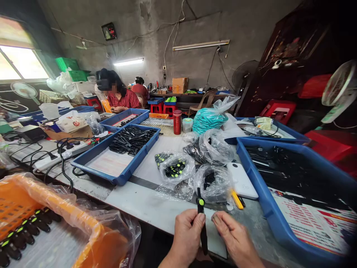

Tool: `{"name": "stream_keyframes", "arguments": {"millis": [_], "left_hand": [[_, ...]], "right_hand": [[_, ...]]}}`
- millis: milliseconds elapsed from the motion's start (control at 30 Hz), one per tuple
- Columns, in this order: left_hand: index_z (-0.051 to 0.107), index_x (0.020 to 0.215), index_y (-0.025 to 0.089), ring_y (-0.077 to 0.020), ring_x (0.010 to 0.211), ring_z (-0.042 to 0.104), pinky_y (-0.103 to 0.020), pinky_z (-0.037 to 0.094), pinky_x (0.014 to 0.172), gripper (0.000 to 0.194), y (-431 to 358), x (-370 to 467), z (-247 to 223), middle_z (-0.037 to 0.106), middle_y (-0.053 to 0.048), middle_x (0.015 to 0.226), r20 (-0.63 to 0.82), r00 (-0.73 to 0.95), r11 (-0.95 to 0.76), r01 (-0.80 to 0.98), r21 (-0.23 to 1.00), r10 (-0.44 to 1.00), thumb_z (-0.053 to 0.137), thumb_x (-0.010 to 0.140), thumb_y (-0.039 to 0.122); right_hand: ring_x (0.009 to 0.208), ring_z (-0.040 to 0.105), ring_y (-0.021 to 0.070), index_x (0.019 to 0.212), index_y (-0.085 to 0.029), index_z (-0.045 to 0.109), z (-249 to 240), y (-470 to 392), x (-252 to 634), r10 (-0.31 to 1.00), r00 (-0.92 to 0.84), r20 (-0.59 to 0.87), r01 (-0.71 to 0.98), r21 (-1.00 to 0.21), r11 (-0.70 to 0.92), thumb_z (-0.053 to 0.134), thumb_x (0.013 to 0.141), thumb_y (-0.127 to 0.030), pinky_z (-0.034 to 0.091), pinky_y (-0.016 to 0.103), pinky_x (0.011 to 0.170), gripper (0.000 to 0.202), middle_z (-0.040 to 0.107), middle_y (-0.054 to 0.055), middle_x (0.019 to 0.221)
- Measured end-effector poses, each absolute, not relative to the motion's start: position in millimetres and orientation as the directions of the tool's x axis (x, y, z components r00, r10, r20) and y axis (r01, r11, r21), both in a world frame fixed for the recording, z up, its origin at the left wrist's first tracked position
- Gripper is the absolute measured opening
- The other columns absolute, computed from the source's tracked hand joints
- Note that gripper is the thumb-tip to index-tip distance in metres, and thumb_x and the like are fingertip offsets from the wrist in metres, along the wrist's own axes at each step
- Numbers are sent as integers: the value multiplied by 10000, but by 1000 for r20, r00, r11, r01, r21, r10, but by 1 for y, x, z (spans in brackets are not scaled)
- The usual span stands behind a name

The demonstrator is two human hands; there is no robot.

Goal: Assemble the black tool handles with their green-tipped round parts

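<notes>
My left hand [187,233] grips a slim black tool with a round green button [204,238], held upright with its narrow end pointing up. Just to its right, my right hand [233,235] has thumb and fingers pinched together; whatever sits between them is too small or hidden to name. Beyond the hands stands an open plastic bag of black parts with green dots [175,169]. Beside it, another clear bag [216,190] holds small black pieces. A yellow-handled tool [237,199] lies near a white phone-like slab [243,181].
Blue trays of black parts stand at left [122,178] and right [267,208]. An orange crate [103,242] lined with plastic holds several similar black tools at lower left. Behind are a bag of teal pieces [209,121], a red flask [177,123] and a seated person [122,98].
</notes>
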State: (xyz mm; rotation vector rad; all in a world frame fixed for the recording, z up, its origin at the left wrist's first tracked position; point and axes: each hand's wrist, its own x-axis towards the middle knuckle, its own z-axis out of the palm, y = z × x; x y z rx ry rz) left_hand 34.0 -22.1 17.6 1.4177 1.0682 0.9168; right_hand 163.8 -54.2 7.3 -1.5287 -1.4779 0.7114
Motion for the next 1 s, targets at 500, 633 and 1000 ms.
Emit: {"name": "stream_keyframes", "arguments": {"millis": [500, 633, 1000], "left_hand": [[308, 518, 185, -91, 516, 241, -228, 201, 465, 419, -19, 33, 14, 263, 48, 521, -40, 319, 8, 101, 995, 947, 416, 765, 507], [323, 530, 185, -94, 514, 249, -232, 199, 464, 405, -19, 31, 20, 276, 43, 520, -45, 330, 10, 106, 994, 943, 402, 774, 499], [440, 519, 141, -61, 466, 219, -215, 157, 444, 424, -14, 3, 44, 290, 55, 472, -58, 496, 112, -80, 990, 866, 560, 689, 510]], "right_hand": [[439, 214, 90, 518, -196, 323, -8, -57, 149, 997, -4, -75, 36, -997, -75, 513, 708, -571, 184, 202, 396, 461, 243, -70, 468], [416, 226, 87, 508, -202, 310, 2, -57, 148, 992, 10, -122, -28, -992, -122, 527, 680, -553, 200, 194, 378, 447, 254, -71, 447], [385, 374, 106, 520, -196, 391, 46, -62, 158, 971, -125, -202, -117, -969, -216, 570, 678, -516, 309, 192, 353, 400, 391, -44, 439]]}}
